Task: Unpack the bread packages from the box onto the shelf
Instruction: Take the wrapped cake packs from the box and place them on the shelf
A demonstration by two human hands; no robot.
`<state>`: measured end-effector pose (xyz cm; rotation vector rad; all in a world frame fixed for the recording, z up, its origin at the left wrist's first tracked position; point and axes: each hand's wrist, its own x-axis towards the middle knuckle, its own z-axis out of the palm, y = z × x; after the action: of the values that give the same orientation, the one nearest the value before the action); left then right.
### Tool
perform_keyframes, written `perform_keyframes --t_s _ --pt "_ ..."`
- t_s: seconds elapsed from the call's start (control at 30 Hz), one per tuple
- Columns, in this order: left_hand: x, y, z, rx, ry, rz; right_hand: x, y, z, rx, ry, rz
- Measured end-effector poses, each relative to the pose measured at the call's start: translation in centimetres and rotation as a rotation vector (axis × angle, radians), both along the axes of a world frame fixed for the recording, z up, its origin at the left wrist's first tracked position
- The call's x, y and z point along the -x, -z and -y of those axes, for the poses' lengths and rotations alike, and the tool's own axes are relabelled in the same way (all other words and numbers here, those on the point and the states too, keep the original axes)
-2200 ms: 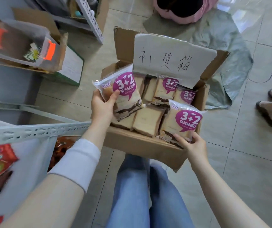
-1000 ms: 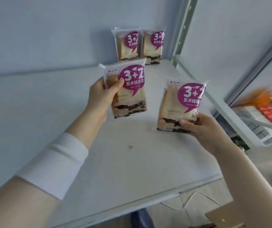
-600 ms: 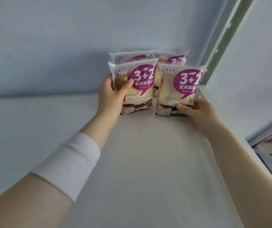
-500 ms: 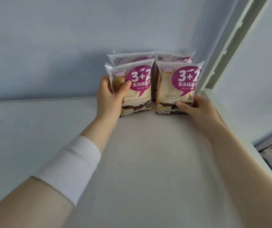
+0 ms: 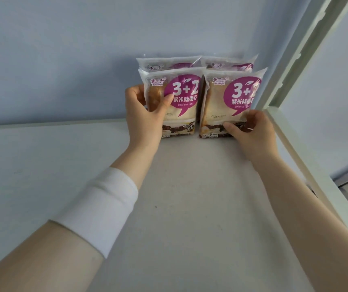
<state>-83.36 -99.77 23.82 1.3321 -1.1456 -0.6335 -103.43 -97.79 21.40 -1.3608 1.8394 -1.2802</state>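
White shelf board (image 5: 190,207) fills most of the head view, matte, with a small dark speck near mid-board. Pale blue back wall (image 5: 63,60) meets it along the rear edge. Slotted metal upright (image 5: 295,51) runs diagonally up the right side, and the shelf's raised right edge rail (image 5: 295,154) starts at its foot and comes toward the camera. Lower right past the rail there's a bit of another rack, too blurred to read.

Both forearms reach in from the bottom. Left one has a white cuff (image 5: 103,207) around it partway up; right one is bare.

Four bread packages in the back right corner of the shelf, 2x2, all upright:
- front-left bread package (image 5: 181,102): bottom edge on the board, purple "3+2" bubble, "Delicious Toast" print, toast visible through the clear film
- front-right bread package (image 5: 232,98): just beside it, bottom edge on the board, same print, right side close to the upright
- back-left bread package (image 5: 168,65) and back-right bread package (image 5: 230,64): directly behind the front pair, against the wall, only the top strips showing

Left hand (image 5: 145,116) grips the front-left package by its left side, thumb (image 5: 164,102) across the front face, fingers wrapped behind. Right hand (image 5: 253,133) pinches the front-right package at its lower right corner, thumb (image 5: 232,126) flat on the front near the bottom, fingers curled round the edge.

Front pair looks to be touching the back pair; can't confirm contact from this angle. Box not in frame.
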Motion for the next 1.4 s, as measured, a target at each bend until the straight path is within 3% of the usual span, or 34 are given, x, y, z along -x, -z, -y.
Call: perform_keyframes --t_s 0.17,0.27,0.33,0.4,0.53,0.7,0.93,1.17,1.4 --pt "-1.1 -0.2 -2.5 -0.099 0.027 0.083 -1.9 -1.0 -3.1 -0.09 0.077 -0.202" --pt "-2.0 -0.5 -6.9 -0.15 -0.003 0.495 -3.5 -1.7 -7.6 -0.174 0.118 -0.432" --pt "-2.8 -0.5 -11.0 -0.115 0.104 0.89 -4.7 -2.1 -12.0 -0.226 0.118 -0.633" --pt "-3.3 -0.6 -15.1 -0.086 0.267 1.161 -5.9 -2.3 -17.1 -0.272 0.112 -0.787" --pt "-3.7 -1.1 -23.8 -0.155 0.479 1.283 -7.7 -2.5 -27.1 -0.361 0.129 -0.945" --pt "-2.5 -2.2 -32.9 -0.126 0.628 1.402 -7.9 -3.7 -38.1 -0.495 0.178 -0.948" --pt "4.8 -1.9 -46.4 0.152 0.789 1.523 -2.9 -2.7 -53.8 -0.64 0.248 -0.914" --pt "15.5 4.4 -61.4 0.187 1.033 1.779 4.9 3.8 -74.1 -0.918 0.358 -0.802" --pt "24.9 12.0 -70.8 0.193 1.316 1.823 11.5 11.0 -87.6 -1.148 0.51 -0.565"
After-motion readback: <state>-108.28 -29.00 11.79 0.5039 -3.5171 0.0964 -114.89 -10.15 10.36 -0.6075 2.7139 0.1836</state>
